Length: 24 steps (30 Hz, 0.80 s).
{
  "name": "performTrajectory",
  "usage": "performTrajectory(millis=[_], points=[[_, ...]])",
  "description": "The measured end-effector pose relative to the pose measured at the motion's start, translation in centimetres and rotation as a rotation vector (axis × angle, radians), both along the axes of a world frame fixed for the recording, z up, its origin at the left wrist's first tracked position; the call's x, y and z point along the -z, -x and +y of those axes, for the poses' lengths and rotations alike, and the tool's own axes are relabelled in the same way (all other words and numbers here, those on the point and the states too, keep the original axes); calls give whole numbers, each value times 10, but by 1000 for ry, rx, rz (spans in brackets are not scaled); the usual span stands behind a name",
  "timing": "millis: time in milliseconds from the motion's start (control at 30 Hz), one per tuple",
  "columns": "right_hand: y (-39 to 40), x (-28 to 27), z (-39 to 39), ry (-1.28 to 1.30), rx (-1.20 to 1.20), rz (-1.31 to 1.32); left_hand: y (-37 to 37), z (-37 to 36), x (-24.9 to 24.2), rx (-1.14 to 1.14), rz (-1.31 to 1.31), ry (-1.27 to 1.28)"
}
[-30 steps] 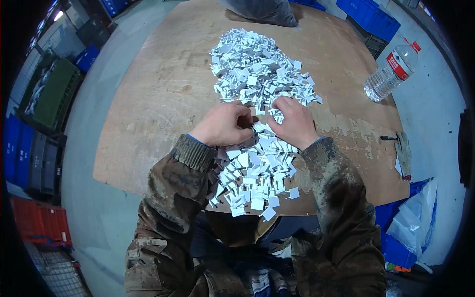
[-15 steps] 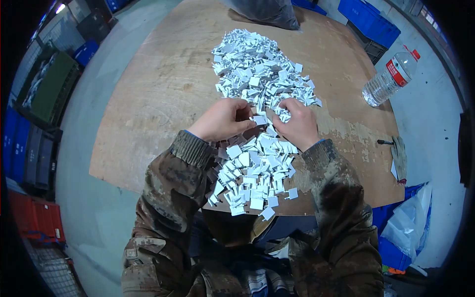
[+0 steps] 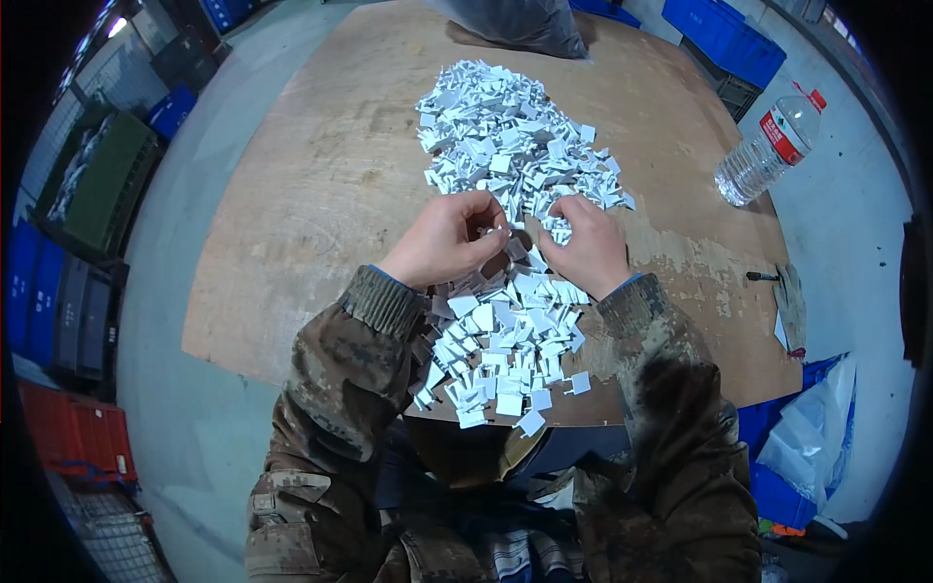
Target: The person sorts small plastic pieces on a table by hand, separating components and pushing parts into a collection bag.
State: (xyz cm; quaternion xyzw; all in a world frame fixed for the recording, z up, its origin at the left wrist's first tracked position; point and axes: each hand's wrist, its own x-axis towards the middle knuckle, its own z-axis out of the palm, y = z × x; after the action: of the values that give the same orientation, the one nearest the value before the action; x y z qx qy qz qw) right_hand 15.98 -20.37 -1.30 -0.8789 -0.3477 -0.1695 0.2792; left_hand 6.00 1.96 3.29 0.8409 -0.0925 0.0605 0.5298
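Small white plastic pieces, flat squares with short stems, lie in a large heap and in a looser, nearer spread. My left hand is between them at the left, its thumb and fingers pinched together. A bit of white shows inside the pinch, mostly hidden by the fingers. Just past its fingertips, a shaded white piece sits close to the gap between the hands. Opposite, my right hand is curled at the lower edge of the heap. White pieces show beside its thumb and forefinger; its grip is partly hidden.
The wooden table bears a dark plastic bag at its far edge. A water bottle with a red cap stands at the right, above a cloth and a black pen-like item. Blue crates stand beyond.
The white square piece that showed at my left fingertips no longer shows there; those fingertips have closed together. My right hand stays almost in place. The whole view has shifted slightly.
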Motion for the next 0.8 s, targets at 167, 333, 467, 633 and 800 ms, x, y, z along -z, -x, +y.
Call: performTrajectory(millis=[167,333,467,633,800], points=[[5,5,1,33,19,-110,-1,1,5,-38,61,56],[0,6,1,7,6,-140,-5,-5,1,-116,-79,95],[-5,6,3,-155,12,-103,-6,-9,0,-242,-170,130],[1,5,2,82,86,-226,-4,-4,1,-202,-132,0],[-10,17,-1,-1,57,-193,-9,1,7,-267,-191,91]])
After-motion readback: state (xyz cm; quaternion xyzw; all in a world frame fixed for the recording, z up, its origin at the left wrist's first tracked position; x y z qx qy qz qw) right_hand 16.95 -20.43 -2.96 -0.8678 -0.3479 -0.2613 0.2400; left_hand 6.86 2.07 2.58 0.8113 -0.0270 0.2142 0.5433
